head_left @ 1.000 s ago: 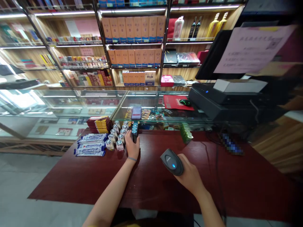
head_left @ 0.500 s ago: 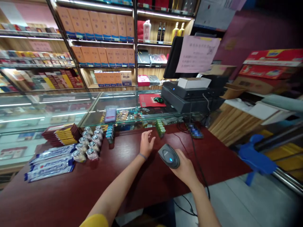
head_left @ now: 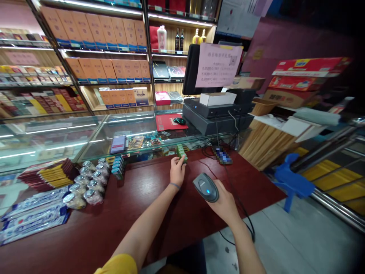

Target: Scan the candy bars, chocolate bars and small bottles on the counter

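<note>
My right hand (head_left: pixel 225 203) grips a dark grey barcode scanner (head_left: pixel 205 187) with a blue light lit on top; its black cable (head_left: pixel 245 215) hangs off the counter's near edge. My left hand (head_left: pixel 177 174) reaches out over the counter, fingers apart, with its fingertips at the near end of a row of small green packs (head_left: pixel 180 150). Whether the fingertips touch the nearest pack I cannot tell. Left of that hand stands a row of small blue packs (head_left: pixel 118 167). Several small jars with silver lids (head_left: pixel 95 185) are grouped further left.
Brown and yellow packets (head_left: pixel 54 176) and long blue-and-white packets (head_left: pixel 37 213) lie on the dark red counter (head_left: pixel 128 224) at left. Behind is a glass display case (head_left: pixel 99 141). A phone-like blurred item (head_left: pixel 222 155), a monitor (head_left: pixel 191 72) and a blue stool (head_left: pixel 293 179) are right.
My left hand has moved forward to the green packs. The view has turned right, so the shelves and goods sit further left. The scanner stays in my right hand.
</note>
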`<state>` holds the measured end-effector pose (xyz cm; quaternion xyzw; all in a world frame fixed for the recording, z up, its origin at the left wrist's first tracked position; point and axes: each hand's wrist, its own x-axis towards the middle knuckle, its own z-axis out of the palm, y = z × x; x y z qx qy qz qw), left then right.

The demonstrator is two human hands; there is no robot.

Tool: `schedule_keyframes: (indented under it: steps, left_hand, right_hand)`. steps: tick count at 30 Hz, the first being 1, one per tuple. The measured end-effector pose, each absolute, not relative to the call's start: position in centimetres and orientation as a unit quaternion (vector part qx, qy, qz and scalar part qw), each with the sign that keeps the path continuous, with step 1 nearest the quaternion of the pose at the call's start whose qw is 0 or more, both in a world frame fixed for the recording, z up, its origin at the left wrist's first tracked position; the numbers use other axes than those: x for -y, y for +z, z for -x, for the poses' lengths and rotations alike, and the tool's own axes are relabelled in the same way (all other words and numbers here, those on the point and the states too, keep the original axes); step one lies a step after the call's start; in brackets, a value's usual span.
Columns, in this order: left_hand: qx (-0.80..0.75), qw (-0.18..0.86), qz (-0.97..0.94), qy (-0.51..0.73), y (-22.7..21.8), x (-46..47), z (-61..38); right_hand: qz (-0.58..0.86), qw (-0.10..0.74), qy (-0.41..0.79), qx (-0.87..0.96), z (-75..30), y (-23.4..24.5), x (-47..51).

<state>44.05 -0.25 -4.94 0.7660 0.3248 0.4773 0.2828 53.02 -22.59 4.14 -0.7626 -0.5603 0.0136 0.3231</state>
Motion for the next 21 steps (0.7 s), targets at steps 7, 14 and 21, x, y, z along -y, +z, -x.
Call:
schedule_keyframes:
  steps: [7,14,21]
  left_hand:
    - [-0.298,0.310,-0.769,0.472,-3.8,0.7,-43.4]
    - [-0.296,0.553,-0.586,0.513,-2.3,0.9,-38.3]
    - [-0.277,0.803,-0.258,0.461,-2.0,-1.4,-27.7]
  right_hand:
    - [0.768,0.320,0.017,0.554,-52.6,4.3,22.7]
    - [0.762,0.338,0.004,0.553,-51.6,4.5,22.7]
    - [0.734,0.344,-0.001,0.585,-48.6,4.7,20.3]
